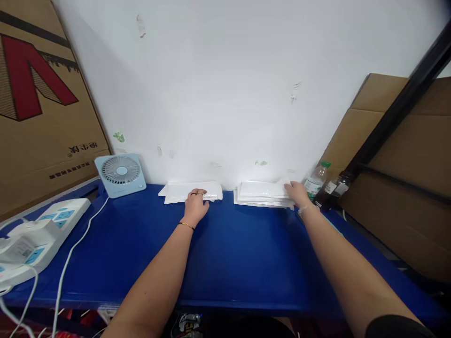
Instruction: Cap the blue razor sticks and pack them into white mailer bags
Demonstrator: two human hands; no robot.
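Two low piles of flat white packets lie against the wall on the blue table. My left hand [196, 206] rests on the near edge of the left pile [178, 191], palm down, with the thumb apart from the other fingers. At the right end of the right pile [260, 190], my right hand [298, 193] has its fingers closed on the corner of a white packet, which is slightly raised. Part of that grip is hidden. The packets look thin and glossy; what they contain does not show.
A light-blue fan [121, 171] and a white power strip [63, 218] with cables stand at the left. Behind my right forearm are a green-capped bottle [317, 180] and a dark bottle [333, 190]. Cardboard [398, 197] and a black bar [391, 108] border the right side.
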